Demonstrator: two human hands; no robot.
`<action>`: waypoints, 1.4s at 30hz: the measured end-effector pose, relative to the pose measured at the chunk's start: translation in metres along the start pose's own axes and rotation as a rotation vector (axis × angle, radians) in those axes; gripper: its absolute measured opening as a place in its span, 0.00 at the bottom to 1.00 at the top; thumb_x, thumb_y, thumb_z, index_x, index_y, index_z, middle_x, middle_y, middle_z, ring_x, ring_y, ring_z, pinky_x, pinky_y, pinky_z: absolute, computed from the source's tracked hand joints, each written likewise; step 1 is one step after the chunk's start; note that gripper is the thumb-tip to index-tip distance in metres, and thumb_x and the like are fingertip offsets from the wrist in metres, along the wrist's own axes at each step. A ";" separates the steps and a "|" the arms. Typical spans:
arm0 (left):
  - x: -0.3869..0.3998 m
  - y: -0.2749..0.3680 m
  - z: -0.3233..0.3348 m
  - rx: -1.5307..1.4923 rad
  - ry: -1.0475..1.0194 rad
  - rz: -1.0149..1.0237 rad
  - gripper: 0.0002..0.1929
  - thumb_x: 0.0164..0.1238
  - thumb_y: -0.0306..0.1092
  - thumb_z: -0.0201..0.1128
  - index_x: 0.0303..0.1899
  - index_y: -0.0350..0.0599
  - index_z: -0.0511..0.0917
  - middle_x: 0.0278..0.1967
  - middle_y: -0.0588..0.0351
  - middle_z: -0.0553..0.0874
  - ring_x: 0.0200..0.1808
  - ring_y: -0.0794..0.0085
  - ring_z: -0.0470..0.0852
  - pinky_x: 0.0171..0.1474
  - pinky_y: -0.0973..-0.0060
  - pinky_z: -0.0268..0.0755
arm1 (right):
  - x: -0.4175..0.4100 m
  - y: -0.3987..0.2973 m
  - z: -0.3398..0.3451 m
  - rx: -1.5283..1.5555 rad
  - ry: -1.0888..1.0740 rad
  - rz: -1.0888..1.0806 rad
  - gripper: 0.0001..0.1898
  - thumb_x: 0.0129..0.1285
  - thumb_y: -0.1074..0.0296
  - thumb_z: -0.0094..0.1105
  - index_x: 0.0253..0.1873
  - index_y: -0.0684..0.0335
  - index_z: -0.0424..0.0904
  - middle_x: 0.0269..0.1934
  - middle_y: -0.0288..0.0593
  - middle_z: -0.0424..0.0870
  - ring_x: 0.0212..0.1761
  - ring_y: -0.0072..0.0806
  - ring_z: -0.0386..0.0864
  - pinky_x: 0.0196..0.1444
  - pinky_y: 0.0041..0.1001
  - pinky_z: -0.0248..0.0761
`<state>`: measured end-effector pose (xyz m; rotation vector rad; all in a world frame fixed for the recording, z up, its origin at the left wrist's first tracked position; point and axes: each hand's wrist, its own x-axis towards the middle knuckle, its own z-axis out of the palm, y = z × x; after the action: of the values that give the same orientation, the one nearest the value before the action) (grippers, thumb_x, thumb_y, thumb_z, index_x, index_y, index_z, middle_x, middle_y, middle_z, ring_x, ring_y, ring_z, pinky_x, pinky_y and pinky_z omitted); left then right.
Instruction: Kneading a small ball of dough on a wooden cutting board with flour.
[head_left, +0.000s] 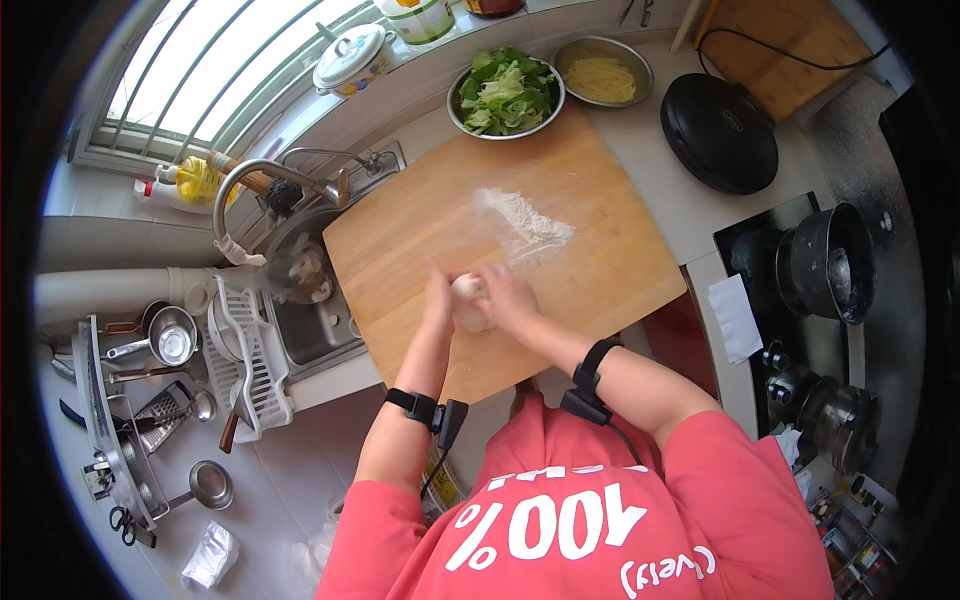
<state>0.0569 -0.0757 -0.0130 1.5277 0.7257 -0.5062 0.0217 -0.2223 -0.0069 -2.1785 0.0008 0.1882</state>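
A lump of pale dough (469, 287) lies near the front of a large wooden board (405, 217), between my two hands. My left hand (439, 294) rests against its left side. From the right, my right hand (507, 295) has its fingers curled over the dough. A paler patch of dough shows below, between my wrists. Beyond my hands, a heap of white flour (529, 217) is spread on the board. The undersides of both hands are hidden.
A metal bowl of green leaves (506, 94) stands at the board's far edge, beside a bowl of noodles (600, 79). A sink (315, 337) and dish rack (247, 352) are left. Right are a black round electric appliance (720, 135), a stove (750, 255) and a dark pot (832, 262).
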 end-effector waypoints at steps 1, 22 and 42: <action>-0.005 -0.003 -0.012 -0.007 0.017 0.002 0.38 0.78 0.64 0.35 0.46 0.38 0.85 0.44 0.53 0.88 0.50 0.65 0.83 0.55 0.66 0.71 | -0.008 -0.018 0.008 0.009 -0.083 -0.082 0.25 0.56 0.65 0.69 0.57 0.59 0.71 0.49 0.52 0.82 0.50 0.52 0.81 0.51 0.43 0.75; 0.026 -0.010 -0.002 1.192 0.438 0.874 0.09 0.71 0.39 0.55 0.42 0.48 0.81 0.38 0.52 0.83 0.43 0.53 0.79 0.50 0.61 0.69 | 0.027 0.001 -0.006 0.357 -0.373 0.506 0.14 0.72 0.59 0.50 0.49 0.63 0.77 0.36 0.47 0.87 0.30 0.36 0.86 0.40 0.35 0.79; 0.010 -0.021 -0.019 1.056 0.455 1.155 0.10 0.69 0.40 0.55 0.32 0.49 0.79 0.31 0.55 0.81 0.37 0.57 0.79 0.41 0.60 0.68 | -0.019 0.062 -0.025 -0.205 -0.062 -0.508 0.25 0.61 0.69 0.62 0.63 0.60 0.70 0.65 0.52 0.73 0.68 0.48 0.70 0.67 0.40 0.66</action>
<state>0.0471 -0.0557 -0.0333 2.7466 -0.2903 0.4590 0.0015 -0.2797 -0.0411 -2.2962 -0.6240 -0.0376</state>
